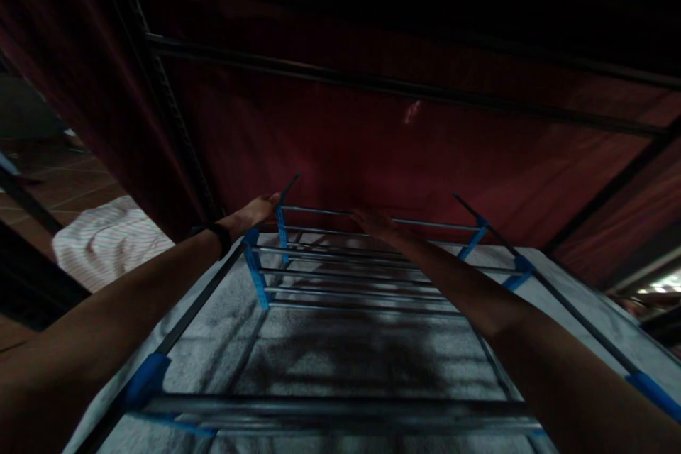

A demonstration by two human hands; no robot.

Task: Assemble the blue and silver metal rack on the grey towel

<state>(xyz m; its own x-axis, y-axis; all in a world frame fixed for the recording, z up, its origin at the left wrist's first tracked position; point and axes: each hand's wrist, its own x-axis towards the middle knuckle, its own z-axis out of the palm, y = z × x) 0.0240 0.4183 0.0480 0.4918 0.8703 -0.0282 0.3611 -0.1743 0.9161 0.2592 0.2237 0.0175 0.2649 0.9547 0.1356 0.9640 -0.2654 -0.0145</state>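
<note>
Both my arms reach forward over a metal drying rack [351,284] with thin silver rods and blue plastic joints. My left hand [254,213], with a dark band at the wrist, rests on the rack's far left corner by a blue joint [251,237], fingers stretched out. My right hand [372,222] lies flat on the far rods near the middle, fingers extended. Neither hand holds anything that I can see. The scene is very dim.
A white towel [340,347] lies spread under the rack. Dark red fabric on a black metal frame [404,135] hangs right behind it. A striped white cloth [103,241] lies on the tiled floor to the left.
</note>
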